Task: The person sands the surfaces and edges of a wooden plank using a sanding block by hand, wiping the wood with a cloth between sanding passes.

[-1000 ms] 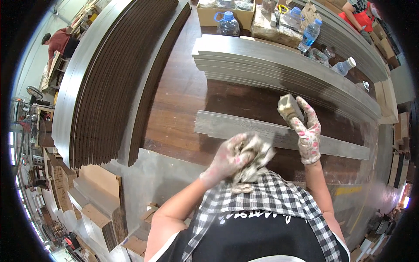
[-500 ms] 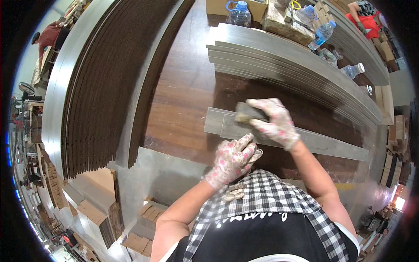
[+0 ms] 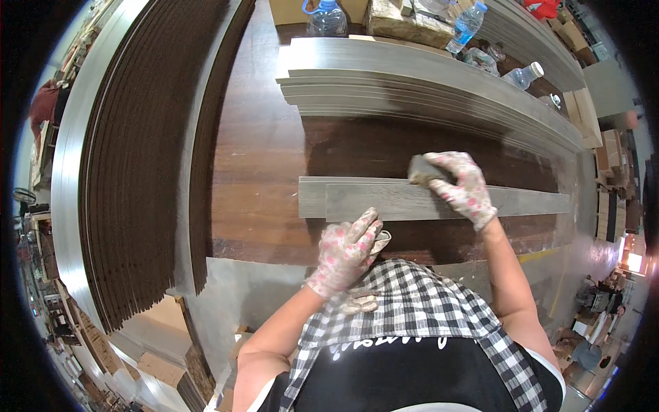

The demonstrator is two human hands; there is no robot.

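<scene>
Two overlapping grey wood-look planks lie across the brown table in front of me; the upper plank (image 3: 391, 201) is set a little to the right of the lower plank's left end (image 3: 311, 199). My right hand (image 3: 463, 187), in a white glove with pink spots, is closed round a small grey block (image 3: 420, 169) with a paler underside. The block sits at the planks' far edge; blur hides whether it touches them. My left hand (image 3: 345, 250), gloved alike, reaches to the planks' near edge with fingers stretched out and nothing visible in them.
Beyond the planks lies a stack of long grey planks (image 3: 425, 72). Rows of planks on edge (image 3: 130, 165) fill the left side. A large blue-capped bottle (image 3: 327, 19), a water bottle (image 3: 467, 27) and a clear bottle (image 3: 524, 75) stand or lie along the far side.
The view has turned and shifted, so the planks appear more level. My right hand has moved right along the planks with the block. My left hand stays by the near edge.
</scene>
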